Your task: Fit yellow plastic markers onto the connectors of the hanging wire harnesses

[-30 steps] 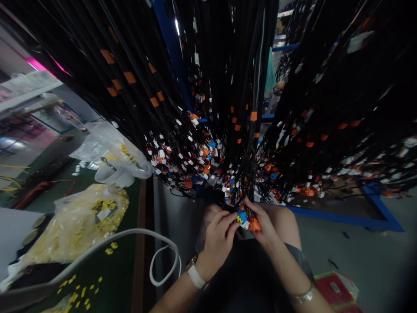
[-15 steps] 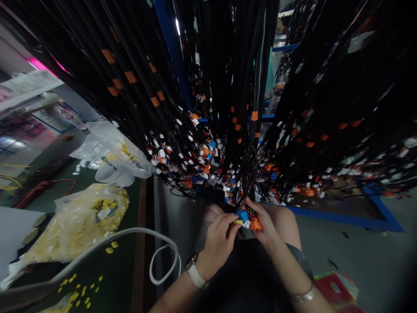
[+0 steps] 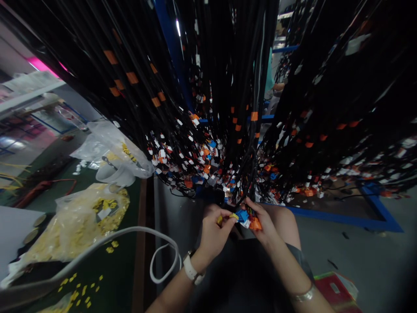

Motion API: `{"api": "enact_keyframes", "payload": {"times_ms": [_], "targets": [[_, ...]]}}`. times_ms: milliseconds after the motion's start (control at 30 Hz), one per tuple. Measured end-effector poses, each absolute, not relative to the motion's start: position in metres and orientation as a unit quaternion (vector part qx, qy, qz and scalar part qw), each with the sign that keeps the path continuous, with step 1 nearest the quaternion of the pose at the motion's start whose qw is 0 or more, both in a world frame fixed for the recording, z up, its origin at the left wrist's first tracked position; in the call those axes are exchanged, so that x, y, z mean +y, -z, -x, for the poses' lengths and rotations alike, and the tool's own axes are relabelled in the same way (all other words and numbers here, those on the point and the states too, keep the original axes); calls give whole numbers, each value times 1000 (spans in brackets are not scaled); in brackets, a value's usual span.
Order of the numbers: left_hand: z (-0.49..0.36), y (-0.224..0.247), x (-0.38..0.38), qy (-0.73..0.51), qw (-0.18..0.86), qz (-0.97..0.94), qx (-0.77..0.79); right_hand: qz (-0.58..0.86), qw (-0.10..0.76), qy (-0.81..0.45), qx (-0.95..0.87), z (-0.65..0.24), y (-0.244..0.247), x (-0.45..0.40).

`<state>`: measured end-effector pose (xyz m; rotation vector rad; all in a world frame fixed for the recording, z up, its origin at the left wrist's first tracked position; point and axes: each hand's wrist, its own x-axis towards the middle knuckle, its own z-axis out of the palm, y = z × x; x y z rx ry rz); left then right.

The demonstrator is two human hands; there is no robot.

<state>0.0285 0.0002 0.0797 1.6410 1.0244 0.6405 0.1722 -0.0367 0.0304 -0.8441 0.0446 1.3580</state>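
Pinching yellow piece (image 3: 233, 216) between left hand (image 3: 212, 238) fingertips, at end of blue connector (image 3: 241, 215) — whether seated, cannot tell. Right hand (image 3: 266, 225) fingers closed on connector bunch (image 3: 255, 224) above lap. Loose yellow bits (image 3: 84, 289) on green tabletop (image 3: 114, 278) — unfitted.

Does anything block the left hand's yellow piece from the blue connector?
Nothing visible does. The yellow piece, in the left hand, sits right beside the blue connector at the right hand; whether they touch is unclear.
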Motion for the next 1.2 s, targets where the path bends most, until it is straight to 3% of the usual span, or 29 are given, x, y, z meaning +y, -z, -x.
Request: {"api": "enact_keyframes", "payload": {"times_ms": [233,633,900,1200], "targets": [[-31,-77,2,-198,675,-563,434,375,696,-612,17,-172,-30,-38],[-30,-74,-2,-200,621,-625,427,372,701,-608,16,-172,-30,-36],[-27,-76,-2,-224,530,-708,408,363,703,-611,21,-171,-32,-36],[-28,-75,1,-215,537,-708,404,375,703,-604,29,-167,-36,-36]]}}
